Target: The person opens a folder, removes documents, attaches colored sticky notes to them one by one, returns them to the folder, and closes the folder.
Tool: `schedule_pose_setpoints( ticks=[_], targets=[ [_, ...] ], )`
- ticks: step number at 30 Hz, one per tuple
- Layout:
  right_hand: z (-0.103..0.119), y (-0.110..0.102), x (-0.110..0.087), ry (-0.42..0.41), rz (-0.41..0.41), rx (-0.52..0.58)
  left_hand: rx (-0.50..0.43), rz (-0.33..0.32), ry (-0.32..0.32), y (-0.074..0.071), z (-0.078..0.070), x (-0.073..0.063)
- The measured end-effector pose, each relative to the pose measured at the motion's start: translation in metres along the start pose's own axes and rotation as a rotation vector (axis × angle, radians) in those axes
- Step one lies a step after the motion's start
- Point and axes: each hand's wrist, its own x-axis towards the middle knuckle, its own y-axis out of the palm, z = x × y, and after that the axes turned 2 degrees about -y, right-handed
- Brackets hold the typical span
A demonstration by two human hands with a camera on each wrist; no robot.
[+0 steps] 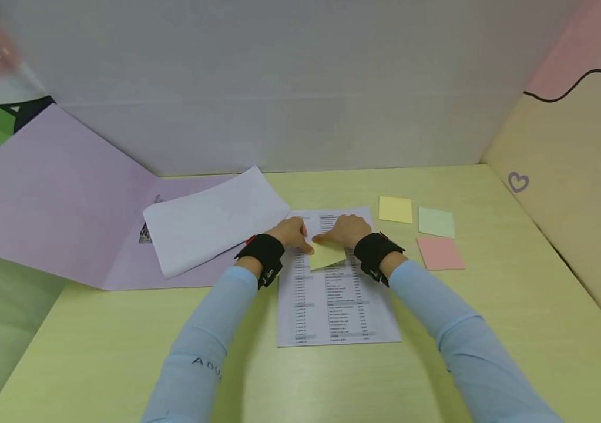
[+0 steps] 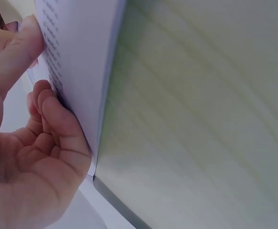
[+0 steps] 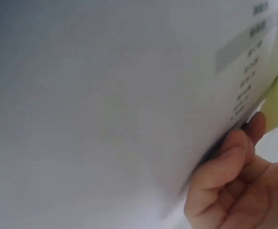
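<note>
A yellow sticky note (image 1: pixel 326 257) lies over the upper part of a printed sheet (image 1: pixel 339 317) with rows of text; its lower edge stands up a little. My left hand (image 1: pixel 292 234) is at the note's left side, thumb stretched toward its upper left corner. In the left wrist view, the other fingers (image 2: pixel 62 119) rest loosely curled against the sheet. From the right, my right hand (image 1: pixel 346 231) lays its thumb along the note's top edge. The right wrist view shows its bent fingers (image 3: pixel 224 167) against the paper; the thumb is hidden there.
Right of the sheet lie a yellow pad (image 1: pixel 395 210), a pale green pad (image 1: pixel 436 222) and a pink pad (image 1: pixel 440 254) of sticky notes. A purple folder (image 1: pixel 67 200) stands spread at the left, with white paper (image 1: pixel 215 220) across it. A grey wall (image 1: pixel 300 129) bounds the table's back.
</note>
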Motion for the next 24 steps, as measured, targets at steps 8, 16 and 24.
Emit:
schedule_pose_setpoints(
  ticks=[8,16,24],
  targets=[
    [-0.014,-0.002,0.006,-0.009,0.023,0.045,0.011,-0.004,-0.012,0.000,0.002,0.004],
    [-0.027,-0.004,0.010,-0.066,0.020,0.128,-0.009,-0.013,-0.030,-0.003,0.006,0.002],
    [-0.037,-0.004,0.012,-0.101,0.040,0.154,-0.016,-0.011,-0.011,0.001,0.007,0.002]
  ],
)
